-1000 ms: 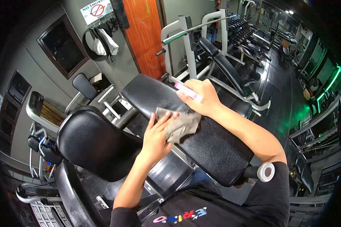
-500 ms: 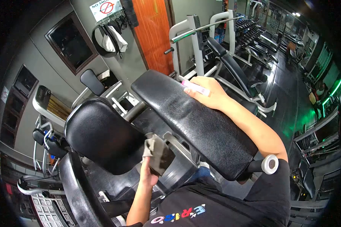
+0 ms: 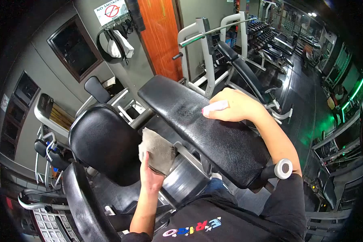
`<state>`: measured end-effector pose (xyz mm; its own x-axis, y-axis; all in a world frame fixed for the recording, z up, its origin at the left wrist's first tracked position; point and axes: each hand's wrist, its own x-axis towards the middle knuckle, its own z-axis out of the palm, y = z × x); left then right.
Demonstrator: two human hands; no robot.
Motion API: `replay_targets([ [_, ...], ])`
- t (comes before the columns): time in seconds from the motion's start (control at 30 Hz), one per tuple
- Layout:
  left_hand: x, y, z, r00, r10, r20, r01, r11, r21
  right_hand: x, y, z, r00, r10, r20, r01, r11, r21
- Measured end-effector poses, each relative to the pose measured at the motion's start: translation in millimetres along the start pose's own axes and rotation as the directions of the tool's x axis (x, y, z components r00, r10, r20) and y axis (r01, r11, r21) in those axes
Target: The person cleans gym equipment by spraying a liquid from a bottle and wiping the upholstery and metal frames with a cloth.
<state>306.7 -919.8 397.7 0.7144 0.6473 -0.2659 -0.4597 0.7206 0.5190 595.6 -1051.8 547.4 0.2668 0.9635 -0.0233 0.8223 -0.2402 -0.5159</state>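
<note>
A folded grey-beige cloth [image 3: 158,151] is in my left hand [image 3: 151,176], its thumb lying over the cloth's near side. This hand is in the gap between the black seat pad [image 3: 103,141] and the long black padded bench [image 3: 213,137]. My right hand [image 3: 234,105] is closed round a small white and pink object [image 3: 215,108], seen only in part, just over the long pad's surface. A faint dull patch shows on the pad left of that hand. The forearm passes over the pad's far edge.
A round white-capped handle [image 3: 283,168] sticks out at the pad's near end. Another black pad [image 3: 82,201] stands at the lower left. Beyond are a grey rack with a barbell [image 3: 193,39], an orange door [image 3: 159,36] and dumbbell racks.
My right hand has moved down and to the right along the pad with the white and pink object. My left hand has shifted slightly left, and the cloth now shows its broad face.
</note>
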Motion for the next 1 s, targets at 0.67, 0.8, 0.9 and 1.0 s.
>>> replay_targets([
  [0.67, 74, -21, 93, 0.558, -0.043, 0.829, -0.776, -0.379, 0.504, 21, 37, 13, 0.878, -0.047, -0.477, 0.132, 0.980, 0.147],
  [0.8, 49, -16, 74, 0.611, 0.063, 0.789, -0.769, -0.186, 0.611, 28, 41, 21, 0.864, -0.051, -0.500, 0.170, 0.966, 0.194],
  [0.9, 80, 4, 34, 0.925, 0.081, 0.371, -0.349, 0.566, 0.747, 35, 48, 29, 0.831, -0.107, -0.546, 0.222, 0.964, 0.148],
  [1.0, 108, 57, 59, 0.960, 0.187, 0.208, -0.257, 0.883, 0.393, 34, 39, 27, 0.818, -0.124, -0.562, 0.250, 0.956, 0.153],
])
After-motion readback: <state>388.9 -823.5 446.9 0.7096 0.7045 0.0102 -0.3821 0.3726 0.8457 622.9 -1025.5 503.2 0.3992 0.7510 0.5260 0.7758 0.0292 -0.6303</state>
